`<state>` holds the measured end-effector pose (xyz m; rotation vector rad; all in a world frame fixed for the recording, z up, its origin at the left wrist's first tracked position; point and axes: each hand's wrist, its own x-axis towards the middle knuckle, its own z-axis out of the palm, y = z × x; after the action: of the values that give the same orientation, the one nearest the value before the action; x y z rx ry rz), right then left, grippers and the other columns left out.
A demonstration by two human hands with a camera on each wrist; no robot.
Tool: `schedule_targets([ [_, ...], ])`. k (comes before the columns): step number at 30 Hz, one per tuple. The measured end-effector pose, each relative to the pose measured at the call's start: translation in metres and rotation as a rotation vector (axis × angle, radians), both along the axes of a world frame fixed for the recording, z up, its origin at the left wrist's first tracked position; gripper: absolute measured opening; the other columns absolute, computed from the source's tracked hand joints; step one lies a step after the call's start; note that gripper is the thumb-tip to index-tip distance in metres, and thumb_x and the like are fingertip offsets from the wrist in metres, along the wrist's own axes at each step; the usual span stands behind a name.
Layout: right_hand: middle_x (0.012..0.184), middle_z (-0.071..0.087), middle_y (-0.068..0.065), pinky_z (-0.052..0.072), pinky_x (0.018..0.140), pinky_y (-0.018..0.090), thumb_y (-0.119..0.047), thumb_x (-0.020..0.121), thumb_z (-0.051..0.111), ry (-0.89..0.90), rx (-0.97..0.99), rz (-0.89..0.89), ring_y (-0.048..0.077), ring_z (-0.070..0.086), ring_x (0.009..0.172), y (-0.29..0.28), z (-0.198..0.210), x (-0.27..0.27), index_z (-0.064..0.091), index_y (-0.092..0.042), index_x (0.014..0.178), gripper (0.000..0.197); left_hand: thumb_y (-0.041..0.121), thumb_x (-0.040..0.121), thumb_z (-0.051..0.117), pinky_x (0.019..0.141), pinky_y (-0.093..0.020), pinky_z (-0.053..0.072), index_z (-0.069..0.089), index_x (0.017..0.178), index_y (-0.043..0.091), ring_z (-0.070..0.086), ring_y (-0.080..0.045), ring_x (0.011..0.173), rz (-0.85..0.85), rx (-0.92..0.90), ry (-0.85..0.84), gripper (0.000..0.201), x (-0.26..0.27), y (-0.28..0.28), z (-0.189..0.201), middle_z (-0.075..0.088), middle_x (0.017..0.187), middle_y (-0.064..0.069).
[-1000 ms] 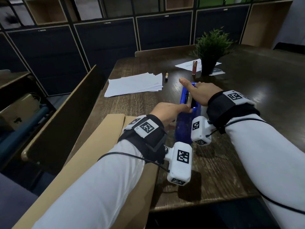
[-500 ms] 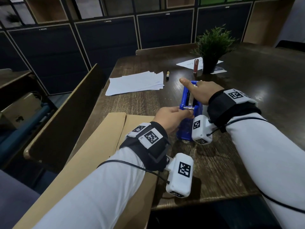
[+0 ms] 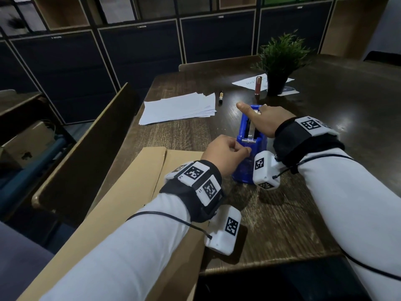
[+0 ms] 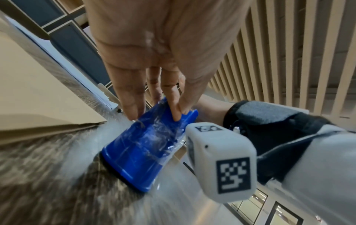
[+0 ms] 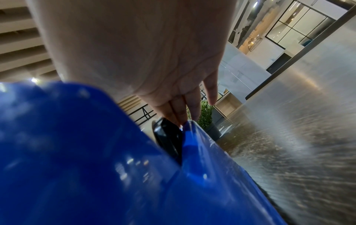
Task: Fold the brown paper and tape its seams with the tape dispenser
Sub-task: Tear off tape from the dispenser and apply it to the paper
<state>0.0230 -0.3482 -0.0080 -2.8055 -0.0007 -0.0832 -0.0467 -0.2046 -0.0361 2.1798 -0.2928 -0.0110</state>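
Blue tape dispenser (image 3: 249,157) stands upright on the dark wooden table (image 3: 293,213), near its front edge; taken as landmark. Right hand (image 3: 265,121) lies on top of the dispenser, palm down, fingers stretched over the far end, thumb pointing left and clear of it. Left hand (image 3: 223,153) at the dispenser's near end by the cutter; fingers bunched, tips together as if pinching clear tape (image 4: 163,134), but the strip itself is hard to make out. Brown paper (image 3: 130,192) lies flat just left of the dispenser, hanging over the table's front edge, left forearm across it. Beyond the dispenser: white sheets (image 3: 178,107), marker (image 3: 221,97), potted plant (image 3: 280,59).
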Motion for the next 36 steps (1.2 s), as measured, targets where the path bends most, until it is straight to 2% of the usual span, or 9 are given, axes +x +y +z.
schedule_targets([
  [3, 0.105, 0.061, 0.017, 0.037, 0.076, 0.033, -0.077, 0.083, 0.007, -0.001, 0.000, -0.014, 0.024, 0.050, 0.082, 0.002, 0.004, -0.006, 0.058, -0.008, 0.093, 0.087, 0.025, 0.092, 0.060, 0.069, -0.026, 0.045, 0.056, 0.065, 0.015, 0.055, -0.014, 0.076, -0.017, 0.071, -0.033, 0.029, 0.000, 0.001, 0.003, 0.055, 0.079, 0.003],
  [8, 0.115, 0.061, 0.021, 0.037, 0.077, 0.033, -0.074, 0.086, 0.009, 0.013, 0.002, -0.023, 0.025, 0.050, 0.082, 0.004, 0.006, -0.010, 0.057, -0.008, 0.088, 0.082, 0.026, 0.092, 0.059, 0.070, -0.032, 0.047, 0.056, 0.065, 0.016, 0.057, -0.015, 0.069, -0.031, 0.127, -0.017, 0.029, 0.004, 0.003, 0.007, 0.063, 0.075, -0.003],
  [11, 0.117, 0.061, 0.021, 0.038, 0.080, 0.035, -0.073, 0.088, 0.011, 0.028, 0.035, -0.042, 0.026, 0.052, 0.087, 0.004, 0.007, -0.011, 0.059, 0.000, 0.113, 0.091, 0.026, 0.092, 0.060, 0.058, -0.025, 0.038, 0.055, 0.066, 0.017, 0.052, -0.010, 0.062, -0.042, 0.176, 0.012, 0.028, 0.005, 0.006, 0.011, 0.058, 0.068, 0.001],
  [13, 0.129, 0.057, 0.020, 0.039, 0.088, 0.037, -0.073, 0.088, 0.012, 0.033, 0.054, -0.046, 0.031, 0.056, 0.104, 0.004, 0.007, -0.011, 0.057, 0.001, 0.122, 0.093, 0.027, 0.092, 0.059, 0.057, -0.024, 0.035, 0.054, 0.068, 0.017, 0.054, -0.013, 0.068, -0.062, 0.315, 0.026, 0.026, 0.005, 0.008, 0.014, 0.058, 0.072, 0.002],
  [16, 0.139, 0.049, 0.020, 0.037, 0.097, 0.038, -0.076, 0.085, 0.014, 0.050, 0.114, -0.054, 0.033, 0.049, 0.122, 0.003, 0.008, -0.011, 0.045, -0.004, 0.136, 0.094, 0.031, 0.093, 0.058, 0.065, -0.025, 0.040, 0.055, 0.072, 0.018, 0.058, -0.015, 0.087, -0.079, 0.419, 0.077, 0.024, 0.003, 0.020, 0.013, 0.065, 0.096, 0.000],
  [20, 0.154, 0.026, 0.019, 0.023, 0.114, 0.047, -0.075, 0.086, 0.022, -0.030, 0.117, -0.021, 0.038, 0.023, 0.142, 0.006, 0.012, -0.014, 0.028, -0.009, 0.147, 0.090, 0.040, 0.089, 0.061, 0.097, -0.043, 0.047, 0.066, 0.081, 0.016, 0.060, -0.014, 0.106, -0.077, 0.299, -0.027, 0.026, 0.000, 0.061, 0.015, 0.066, 0.114, 0.004],
  [26, 0.127, 0.055, 0.007, 0.036, 0.104, 0.037, -0.029, 0.095, 0.048, -0.322, 0.120, 0.299, 0.024, 0.046, 0.123, 0.050, 0.041, -0.042, 0.060, -0.015, 0.117, 0.029, 0.027, 0.093, 0.056, 0.109, -0.036, 0.035, 0.068, 0.100, 0.021, 0.048, -0.009, 0.124, 0.032, 0.185, -0.146, 0.015, -0.012, 0.117, 0.030, 0.054, 0.133, 0.006],
  [30, 0.111, 0.060, -0.004, 0.037, 0.082, 0.021, -0.022, 0.094, 0.051, -0.287, 0.258, 0.407, 0.011, 0.053, 0.100, 0.084, 0.036, -0.054, 0.066, -0.017, 0.104, 0.019, 0.013, 0.093, 0.054, 0.111, -0.043, 0.034, 0.067, 0.103, 0.025, 0.045, -0.009, 0.128, 0.075, 0.093, -0.176, 0.020, -0.019, 0.134, 0.031, 0.055, 0.130, 0.008],
  [36, 0.097, 0.067, -0.002, 0.047, 0.073, 0.018, -0.024, 0.090, 0.060, -0.156, 0.564, 0.454, 0.012, 0.062, 0.092, 0.109, 0.021, -0.062, 0.068, -0.013, 0.100, 0.017, 0.008, 0.091, 0.053, 0.111, -0.038, 0.035, 0.063, 0.101, 0.034, 0.043, -0.004, 0.127, 0.082, 0.064, -0.198, 0.030, -0.028, 0.147, 0.029, 0.053, 0.128, 0.012],
])
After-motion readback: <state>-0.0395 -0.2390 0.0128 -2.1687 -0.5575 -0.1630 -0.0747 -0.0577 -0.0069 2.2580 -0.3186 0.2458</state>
